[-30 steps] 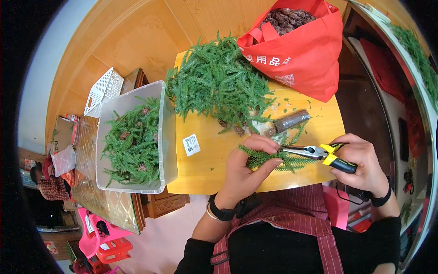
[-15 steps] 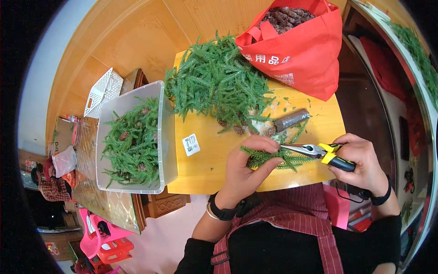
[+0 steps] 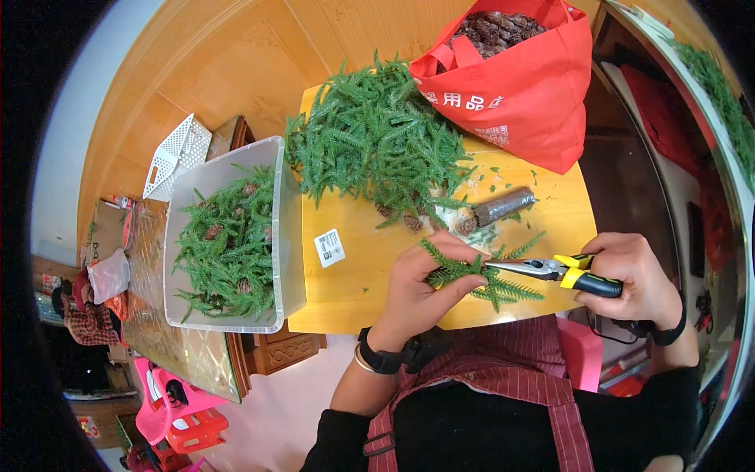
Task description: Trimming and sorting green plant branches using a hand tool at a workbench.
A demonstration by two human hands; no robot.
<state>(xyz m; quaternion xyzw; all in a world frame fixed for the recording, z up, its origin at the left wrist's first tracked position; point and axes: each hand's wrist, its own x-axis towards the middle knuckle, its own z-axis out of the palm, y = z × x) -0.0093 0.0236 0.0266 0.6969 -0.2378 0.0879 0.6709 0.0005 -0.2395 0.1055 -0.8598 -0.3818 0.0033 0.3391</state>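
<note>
My left hand [image 3: 429, 283] pinches a small green pine sprig [image 3: 503, 291] between thumb and fingers, above the near edge of the yellow table [image 3: 354, 291]. My right hand [image 3: 633, 275] is wrapped around the black and yellow handles of needle-nose pliers [image 3: 580, 275]. The pliers' jaws reach the sprig right beside my left fingertips; what exactly they grip is too small to tell. Beyond my hands lies a dark brown roll in clear wrap [image 3: 503, 206], with a few pine cones [image 3: 413, 223] next to it.
A heap of green sprigs [image 3: 377, 134] covers the table's far part. The red bag [image 3: 519, 94] at the far right holds pine cones. On the left stands a translucent bin [image 3: 291, 267] with sprigs and cones. A white label [image 3: 329, 248] lies near it; a white basket [image 3: 179, 157] sits behind.
The pliers and my right hand have shifted slightly right and down. The sprig in my left hand has turned, its branches now spreading more widely. My left hand stays nearly in place.
</note>
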